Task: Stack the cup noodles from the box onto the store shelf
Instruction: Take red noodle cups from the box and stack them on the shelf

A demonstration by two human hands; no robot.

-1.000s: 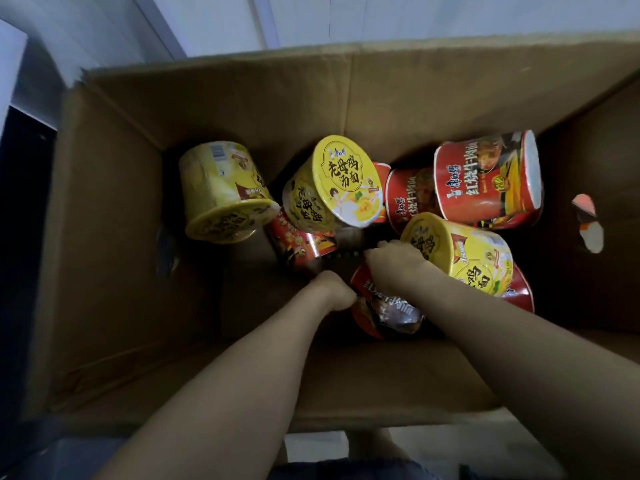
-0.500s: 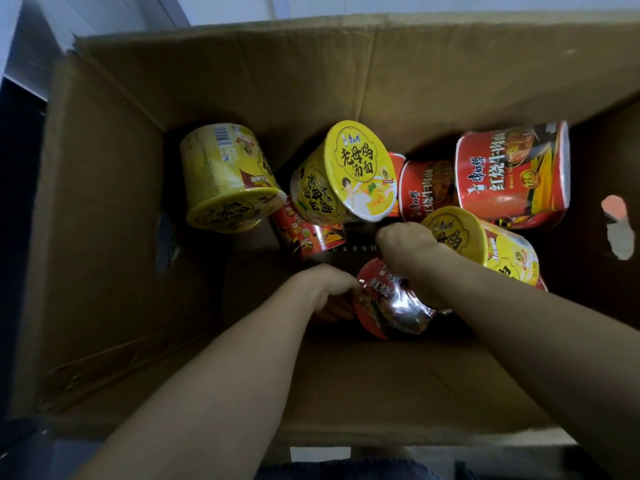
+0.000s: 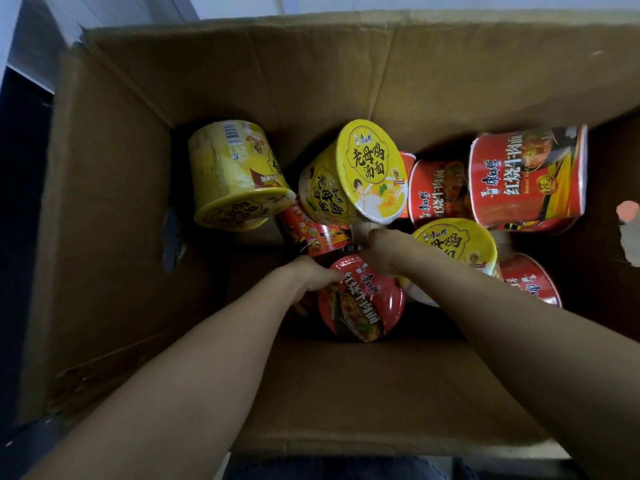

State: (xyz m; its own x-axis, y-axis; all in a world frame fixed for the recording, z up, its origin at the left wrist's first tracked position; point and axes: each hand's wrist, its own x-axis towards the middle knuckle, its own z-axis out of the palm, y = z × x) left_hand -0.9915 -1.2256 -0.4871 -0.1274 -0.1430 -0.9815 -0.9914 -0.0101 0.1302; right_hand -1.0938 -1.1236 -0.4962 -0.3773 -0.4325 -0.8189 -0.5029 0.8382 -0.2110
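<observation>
The cardboard box (image 3: 114,209) takes up nearly the whole view, open at the top, with both forearms reaching down into it. No store shelf is in view.

Loose cup noodles lie on its floor, all beyond or beside the hands. Well beyond and to the right of the right hand (image 3: 382,252), the big red cup (image 3: 526,178) lies on its side, with a second red cup (image 3: 440,192) just beside it. Beyond the left hand (image 3: 310,277) and off to its left lies a pale yellow cup (image 3: 235,178), tipped lid-down. Straight beyond both hands a tilted yellow cup (image 3: 370,171) shows its lid. Another yellow cup (image 3: 453,244) sits touching the outer side of the right wrist, and a further red one (image 3: 530,282) lies to the right of that forearm.

The held red cup (image 3: 362,303) is between the two hands and just nearer the person than the knuckles. Its lid faces up towards the camera, so its axis runs roughly up and down, leaning a little away.

The left hand grips its left wall, with fingers curled round the side. The right hand is curled over the far right rim, knuckles up and fingertips hidden. Both hands are equally close, on opposite sides of the cup.

In my judgement the cup needs only a straight lift towards the person. The neighbouring yellow cup by the right wrist is the likeliest thing to be knocked.
</observation>
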